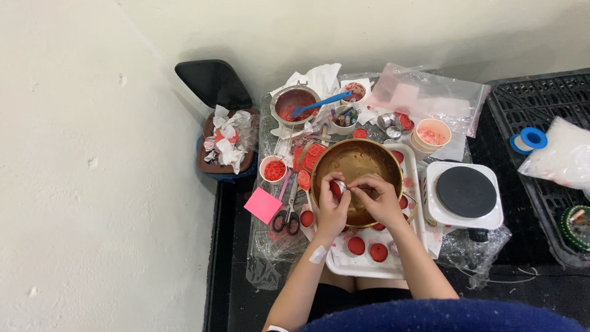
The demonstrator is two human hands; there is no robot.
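A brown bin (226, 142) is standing on the floor just past the left edge of the tabletop (265, 270), filling with crumpled white tissues stained red. On the tabletop's left side a bright pink sticky note (262, 205) is lying flat, with black-handled scissors (287, 216) just beside it. Behind them a small white cup (273, 168) is holding red granules. Toward the far left corner a metal pot (294, 104) is holding red residue, and a blue spatula (321, 104) is resting in it with its handle pointing right.

In the middle, a large brass-coloured bowl (356, 166) is sitting on a white tray (369, 267); the bowl's inside is looking smeared but mostly bare. Round red discs (356, 245) are lying on the tray near its front edge. The left hand (332, 206) and right hand (379, 195) are meeting over the bowl's near rim. The left hand's grip is closing narrowly around a small silver tin cup (340, 187) holding red material. The right hand's fingertips are pinching at that same cup; I cannot tell whether they are holding anything of their own.

Further right, a peach-coloured cup (431, 135) is holding pale pink bits. A white single hotplate (465, 195) with a black disc is standing near the right edge.
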